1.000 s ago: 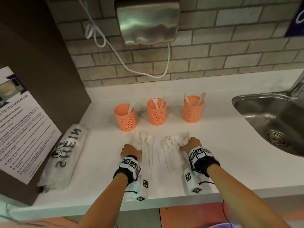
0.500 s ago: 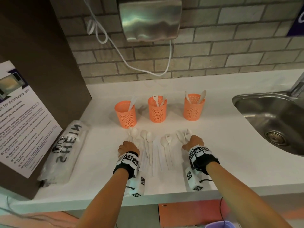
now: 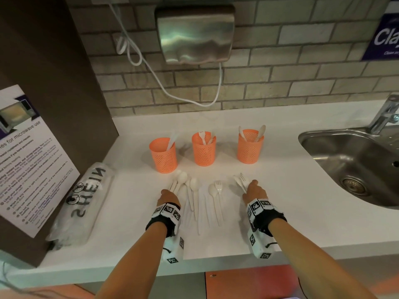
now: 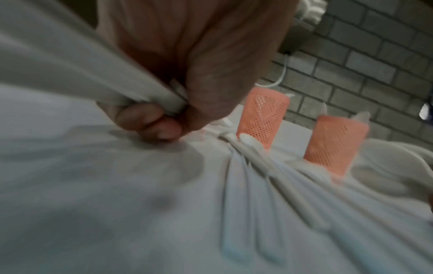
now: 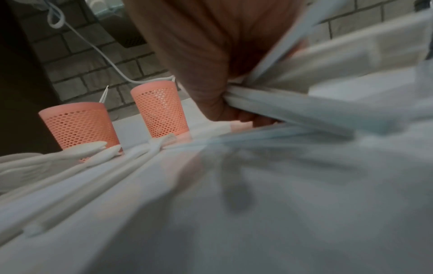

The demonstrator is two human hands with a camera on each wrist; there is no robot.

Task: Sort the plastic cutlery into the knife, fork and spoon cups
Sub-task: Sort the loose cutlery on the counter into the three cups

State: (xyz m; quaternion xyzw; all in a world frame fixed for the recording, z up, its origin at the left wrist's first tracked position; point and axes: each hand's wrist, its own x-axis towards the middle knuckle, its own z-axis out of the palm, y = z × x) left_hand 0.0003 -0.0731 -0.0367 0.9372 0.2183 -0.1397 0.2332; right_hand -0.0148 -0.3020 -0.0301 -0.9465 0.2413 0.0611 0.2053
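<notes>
- White countertop (image 3: 280,190): smooth, hard, glossy; thin cutlery lies flat on it and will likely slide sooner than lift
- Three orange mesh cups stand in a far row: left cup (image 3: 163,156) holds what looks like a knife, middle cup (image 3: 203,150) forks, right cup (image 3: 250,147) spoons; perforated, light, probably easy to tip
- Left hand (image 3: 168,196) curls round a bundle of white handles (image 4: 131,87) near the left cup, spoon bowls poking out beyond it
- Right hand (image 3: 254,190) grips several handles (image 5: 269,100), a fork among them
- Loose cutlery (image 3: 207,197) lies between the hands: white plastic spoons and a fork, light, stiff yet snappable, slippery; best pinched mid-handle, one at a time
</notes>
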